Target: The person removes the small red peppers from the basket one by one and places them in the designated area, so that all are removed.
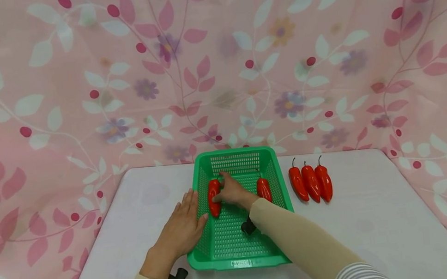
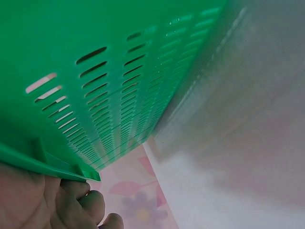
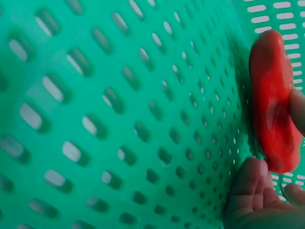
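Note:
My left hand (image 1: pixel 182 228) lies along the left rim of the green basket (image 1: pixel 259 261), fingers straight; in the left wrist view, its fingers (image 2: pixel 78 202) are under the rim. Reaching into the basket, my right hand (image 1: pixel 232 192) is at a red pepper (image 1: pixel 214 205) by the left wall. In the right wrist view the thumb (image 3: pixel 298 110) touches the side of that pepper (image 3: pixel 270 90), and a fingertip (image 3: pixel 252 171) is beside its stem end, the fingers spread. Another red pepper (image 1: pixel 263 189) lies at the basket's right side, partly behind my right forearm.
Three red peppers (image 1: pixel 311 183) lie side by side on the white table (image 1: pixel 367 215), just right of the basket. A pink floral cloth (image 1: pixel 214 66) hangs behind the table. My right forearm crosses over the basket's right rim.

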Action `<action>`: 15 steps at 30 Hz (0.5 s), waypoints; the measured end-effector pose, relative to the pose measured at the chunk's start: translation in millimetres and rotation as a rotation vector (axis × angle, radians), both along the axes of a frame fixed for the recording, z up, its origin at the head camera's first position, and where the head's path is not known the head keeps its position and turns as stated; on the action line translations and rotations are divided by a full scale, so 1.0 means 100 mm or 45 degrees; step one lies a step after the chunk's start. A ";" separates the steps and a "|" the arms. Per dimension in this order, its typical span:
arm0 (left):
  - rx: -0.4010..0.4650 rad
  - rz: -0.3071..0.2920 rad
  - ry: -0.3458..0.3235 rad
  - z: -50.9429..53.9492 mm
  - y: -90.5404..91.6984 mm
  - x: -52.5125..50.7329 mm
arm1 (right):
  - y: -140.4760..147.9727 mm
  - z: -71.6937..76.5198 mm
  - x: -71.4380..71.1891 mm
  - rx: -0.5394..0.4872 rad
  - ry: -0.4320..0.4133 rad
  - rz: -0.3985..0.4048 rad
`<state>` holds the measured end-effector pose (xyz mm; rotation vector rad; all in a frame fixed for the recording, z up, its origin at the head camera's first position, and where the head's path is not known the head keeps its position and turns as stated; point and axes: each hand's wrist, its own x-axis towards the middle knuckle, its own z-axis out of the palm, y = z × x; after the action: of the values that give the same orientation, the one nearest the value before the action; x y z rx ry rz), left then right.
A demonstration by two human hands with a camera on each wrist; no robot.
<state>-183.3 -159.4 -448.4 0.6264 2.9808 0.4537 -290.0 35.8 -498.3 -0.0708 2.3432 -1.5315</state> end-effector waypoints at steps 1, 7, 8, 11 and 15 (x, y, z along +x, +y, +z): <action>0.002 0.001 -0.001 0.00 0.00 0.00 | 0.00 0.01 0.01 0.012 0.012 0.015; 0.001 0.000 0.007 0.01 0.00 0.00 | -0.02 0.02 0.03 0.044 0.072 0.076; 0.002 -0.001 0.011 0.01 0.00 0.00 | -0.02 0.02 0.03 0.048 0.083 0.077; 0.002 -0.002 0.015 0.01 -0.01 0.00 | -0.03 0.04 0.04 0.055 0.100 0.063; 0.011 0.001 0.008 0.00 -0.01 0.00 | -0.03 0.04 0.05 0.048 0.106 0.033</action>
<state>-182.8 -160.7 -448.3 0.6285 2.9868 0.4659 -285.2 33.2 -494.4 -0.1579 2.4248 -1.4989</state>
